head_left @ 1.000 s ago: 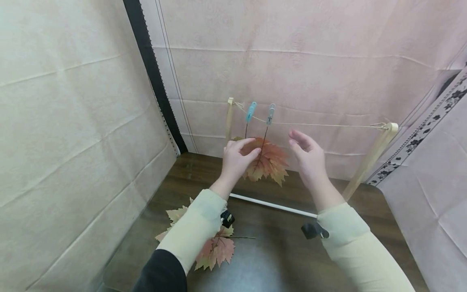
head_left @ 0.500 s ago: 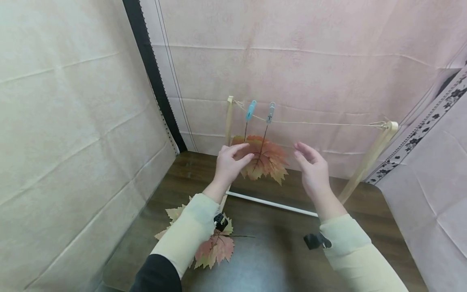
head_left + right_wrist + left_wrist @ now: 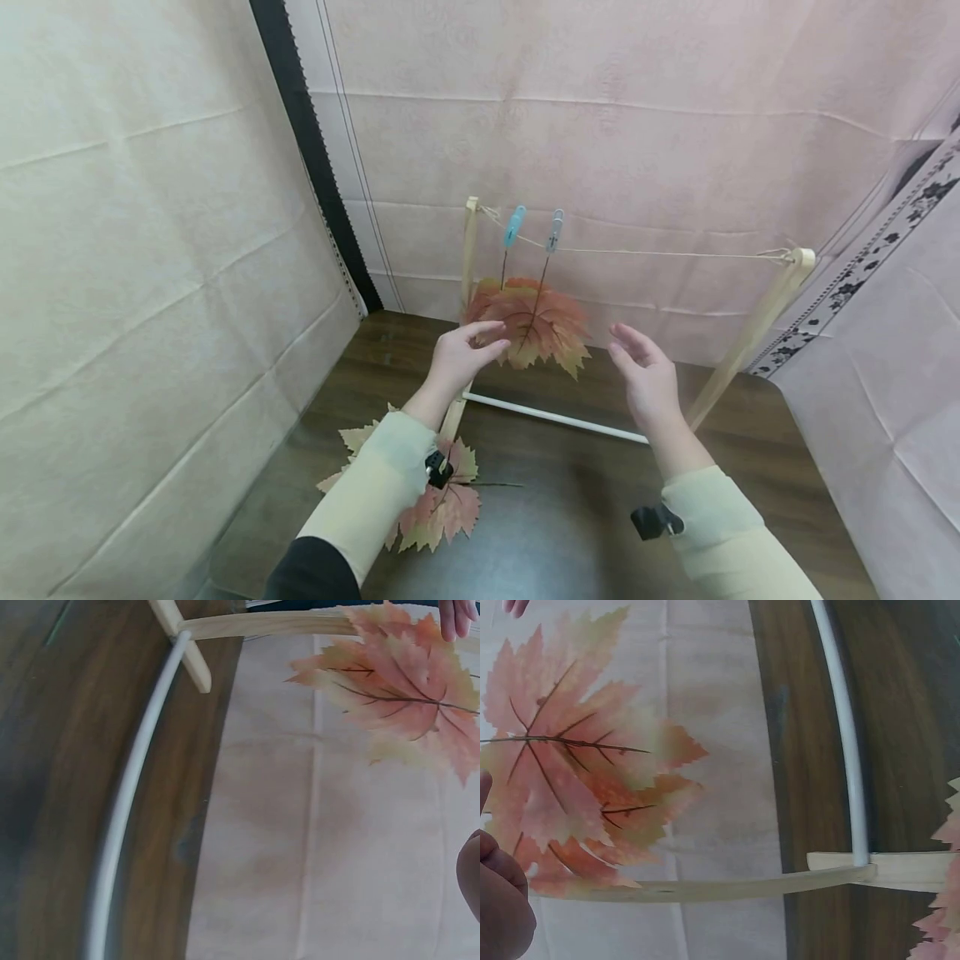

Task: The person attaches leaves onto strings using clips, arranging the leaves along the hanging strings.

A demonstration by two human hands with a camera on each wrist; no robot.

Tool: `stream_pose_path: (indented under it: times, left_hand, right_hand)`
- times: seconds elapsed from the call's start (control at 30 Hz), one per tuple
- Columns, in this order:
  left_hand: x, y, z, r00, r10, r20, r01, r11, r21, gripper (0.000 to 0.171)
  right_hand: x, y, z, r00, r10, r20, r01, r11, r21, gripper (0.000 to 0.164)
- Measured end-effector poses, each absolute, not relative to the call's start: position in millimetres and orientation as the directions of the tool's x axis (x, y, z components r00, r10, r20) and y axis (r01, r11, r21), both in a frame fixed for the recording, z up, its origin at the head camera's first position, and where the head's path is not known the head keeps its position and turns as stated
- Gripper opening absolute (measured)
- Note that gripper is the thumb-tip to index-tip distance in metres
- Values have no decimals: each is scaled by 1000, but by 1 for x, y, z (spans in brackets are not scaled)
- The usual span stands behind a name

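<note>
Pale sleeves cover the person's arms, and a small black box sits at each wrist. Under the left sleeve, pink and yellow leaves lie flat on the table, partly hidden. Their long way runs side to side, with a thin stem pointing right.

The left hand is up in the air, with its thumb and fingers apart. It is close to the hanging leaves, but I cannot tell if it touches them. The right hand is up too, to the right of the leaves, with its fingers softly bent and a gap by the thumb.

Farther back, a white rod runs low across between two wooden posts. Above it hang two orange and red leaves, near the left post. The front leaf has its stem up and its jagged tips down. Its long way is nearly upright, with the top leaning a bit right. The back leaf is partly behind it, and its stem goes almost straight up. A bright blue peg and a grey-blue peg hold the stems on a thin string. Behind is a creased, pale pink cloth.
</note>
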State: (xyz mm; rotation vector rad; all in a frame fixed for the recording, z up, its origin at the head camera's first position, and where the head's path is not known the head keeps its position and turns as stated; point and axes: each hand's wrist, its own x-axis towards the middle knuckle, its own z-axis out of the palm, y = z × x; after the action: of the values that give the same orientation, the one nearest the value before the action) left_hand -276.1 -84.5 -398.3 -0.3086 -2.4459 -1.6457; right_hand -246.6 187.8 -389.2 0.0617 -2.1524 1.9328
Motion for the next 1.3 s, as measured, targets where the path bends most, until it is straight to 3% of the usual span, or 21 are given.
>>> stream_pose_path:
  times: [0.3, 0.63, 0.83, 1.3]
  left_hand:
    - [-272, -91, -418, -976, 104, 193, 216, 320, 922, 42]
    - [-267, -100, -446, -982, 116, 147, 179, 362, 915, 47]
    - [-264, -104, -461, -986, 115, 117, 152, 379, 913, 41]
    - [-257, -117, -485, -989, 138, 44, 102, 450, 887, 42]
  right_hand:
    - [-237, 198, -417, -973, 153, 176, -150, 164, -975, 52]
    - [-223, 211, -445, -977, 195, 92, -50, 210, -976, 53]
    - [-217, 219, -459, -981, 190, 33, 9, 214, -977, 58]
    - [-209, 234, -488, -972, 235, 29, 42, 290, -956, 50]
